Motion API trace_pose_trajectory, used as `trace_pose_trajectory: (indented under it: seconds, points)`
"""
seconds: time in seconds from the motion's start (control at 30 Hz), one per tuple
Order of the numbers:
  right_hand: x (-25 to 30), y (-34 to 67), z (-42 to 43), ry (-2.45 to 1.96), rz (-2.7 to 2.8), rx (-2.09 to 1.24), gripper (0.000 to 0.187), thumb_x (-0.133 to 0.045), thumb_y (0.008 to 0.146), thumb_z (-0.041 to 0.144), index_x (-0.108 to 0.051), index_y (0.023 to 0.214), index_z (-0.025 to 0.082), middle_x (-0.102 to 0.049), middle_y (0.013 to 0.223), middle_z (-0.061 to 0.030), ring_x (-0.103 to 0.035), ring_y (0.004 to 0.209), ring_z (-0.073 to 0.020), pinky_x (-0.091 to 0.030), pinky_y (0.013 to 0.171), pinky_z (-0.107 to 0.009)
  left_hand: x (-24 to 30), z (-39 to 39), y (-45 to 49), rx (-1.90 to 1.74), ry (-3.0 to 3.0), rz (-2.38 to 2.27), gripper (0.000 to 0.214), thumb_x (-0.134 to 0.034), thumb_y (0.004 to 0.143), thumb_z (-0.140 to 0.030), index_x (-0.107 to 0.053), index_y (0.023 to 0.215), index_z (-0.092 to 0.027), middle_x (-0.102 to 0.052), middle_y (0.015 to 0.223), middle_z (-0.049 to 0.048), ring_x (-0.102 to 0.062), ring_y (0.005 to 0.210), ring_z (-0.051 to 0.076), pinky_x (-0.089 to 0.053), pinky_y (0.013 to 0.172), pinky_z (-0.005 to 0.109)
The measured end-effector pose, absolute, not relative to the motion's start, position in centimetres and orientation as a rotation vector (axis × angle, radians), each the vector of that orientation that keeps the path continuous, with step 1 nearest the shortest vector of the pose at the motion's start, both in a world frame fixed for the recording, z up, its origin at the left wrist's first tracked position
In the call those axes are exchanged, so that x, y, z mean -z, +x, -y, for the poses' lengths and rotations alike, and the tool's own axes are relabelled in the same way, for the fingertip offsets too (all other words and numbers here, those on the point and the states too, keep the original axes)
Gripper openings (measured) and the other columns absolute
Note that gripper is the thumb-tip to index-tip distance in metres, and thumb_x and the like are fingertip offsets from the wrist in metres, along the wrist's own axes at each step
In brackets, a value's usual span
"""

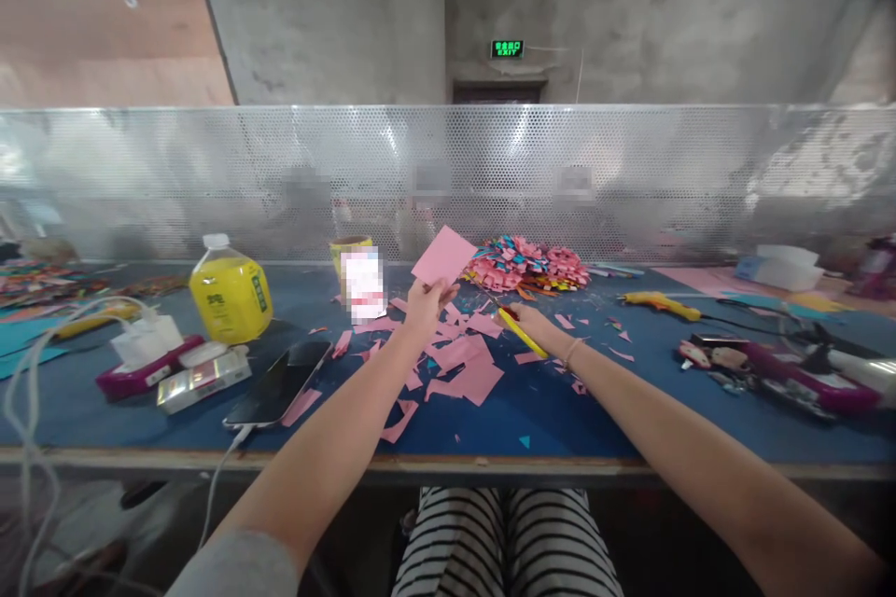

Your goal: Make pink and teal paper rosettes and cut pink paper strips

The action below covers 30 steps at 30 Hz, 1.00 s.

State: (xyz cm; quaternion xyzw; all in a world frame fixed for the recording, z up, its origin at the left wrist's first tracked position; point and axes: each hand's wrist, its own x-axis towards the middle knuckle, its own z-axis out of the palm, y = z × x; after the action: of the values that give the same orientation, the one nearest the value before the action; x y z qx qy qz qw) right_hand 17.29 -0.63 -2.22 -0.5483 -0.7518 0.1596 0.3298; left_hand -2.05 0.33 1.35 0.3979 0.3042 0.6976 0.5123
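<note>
Head view: two bare hands, one item each. Left hand (428, 303) pinches one pink sheet (443, 256) near its lower edge; right hand (526, 325) is closed round one yellow-handled tool (523, 333), its front end narrow and too blurred to tell what kind.

Sheet: plain pink, four-sided, near square, straight-edged, looks flat; held cornerwise above the blue table (483, 434), left of the tool and apart from it.

Under and between the hands, pink scraps (466, 366), irregular, many overlapping, beyond a sure count. One turquoise triangle (525, 441) near the front edge. Just behind the hands, one heap of fringed paper (532, 263): pink, blue, some orange.

Left side: one bottle (234, 294) of yellow liquid, one dark-screened phone (280, 384) on a white cable, one silvery box (203, 380). Right side: one yellow glue gun (658, 306) lying flat. Purple power strips, two: one at left (150, 373), one at right. Beyond, one perforated metal panel (448, 149); above it, one green exit sign (507, 48).
</note>
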Motion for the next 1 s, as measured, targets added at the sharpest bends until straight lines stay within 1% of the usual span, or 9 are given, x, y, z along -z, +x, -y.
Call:
trace_pose_trajectory:
  seconds: [0.17,0.33,0.53,0.73,0.9,1.0]
  points:
    - [2.3,16.8,0.9,-1.31,2.009,-0.433,0.028,-0.05,0.073,0.045,-0.052,0.067,0.017,-0.056,0.062,-0.0003,-0.049,0.058,-0.0131,-0.033,0.053,-0.024,-1.2,-0.2,-1.8,-1.64,1.028,-0.746,0.019,-0.057,0.071,-0.008,-0.054,0.088,-0.014,-0.063,0.077,0.0013,-0.064,0.068,0.011,-0.053,0.068,0.025]
    - [2.1,16.6,1.0,-1.278,1.987,-0.486,0.026,-0.05,0.074,0.043,-0.055,0.071,0.017,-0.059,0.066,-0.0014,-0.05,0.06,-0.0134,-0.034,0.055,-0.024,-1.3,-0.1,-1.8,-1.52,1.105,-0.779,0.02,-0.06,0.068,-0.011,-0.057,0.088,-0.013,-0.066,0.08,0.0034,-0.064,0.068,0.013,-0.053,0.063,0.024]
    - [2.3,16.6,1.1,-1.233,1.976,-0.505,0.033,-0.048,0.073,0.048,-0.056,0.074,0.016,-0.058,0.068,-0.0018,-0.048,0.061,-0.0129,-0.034,0.055,-0.023,-1.6,0.5,-1.6,-1.465,1.178,-0.808,0.018,-0.061,0.067,-0.011,-0.058,0.084,-0.013,-0.067,0.075,0.0035,-0.064,0.064,0.013,-0.052,0.059,0.022]
    - [1.9,16.3,1.5,-1.248,1.911,-0.568,0.029,-0.051,0.072,0.045,-0.056,0.074,0.016,-0.06,0.068,-0.0018,-0.05,0.062,-0.0133,-0.035,0.055,-0.023,-1.7,0.9,-1.5,-1.41,1.283,-0.792,0.019,-0.063,0.066,-0.015,-0.059,0.085,-0.014,-0.066,0.07,0.0023,-0.065,0.065,0.015,-0.053,0.067,0.028]
    - [1.5,16.1,1.8,-1.257,1.887,-0.6,0.029,-0.052,0.071,0.045,-0.054,0.07,0.016,-0.054,0.063,0.0008,-0.044,0.057,-0.0106,-0.032,0.052,-0.023,-1.5,0.6,-1.6,-1.436,1.265,-0.828,0.022,-0.062,0.066,-0.014,-0.057,0.087,-0.013,-0.066,0.071,0.0027,-0.065,0.065,0.016,-0.053,0.066,0.029]
    - [1.3,16.0,1.8,-1.286,1.862,-0.635,0.029,-0.051,0.071,0.045,-0.054,0.07,0.016,-0.05,0.059,0.0022,-0.041,0.053,-0.0096,-0.03,0.05,-0.022,-1.6,0.4,-1.6,-1.444,1.269,-0.831,0.02,-0.061,0.066,-0.013,-0.058,0.085,-0.013,-0.066,0.072,0.0032,-0.065,0.063,0.015,-0.054,0.067,0.029]
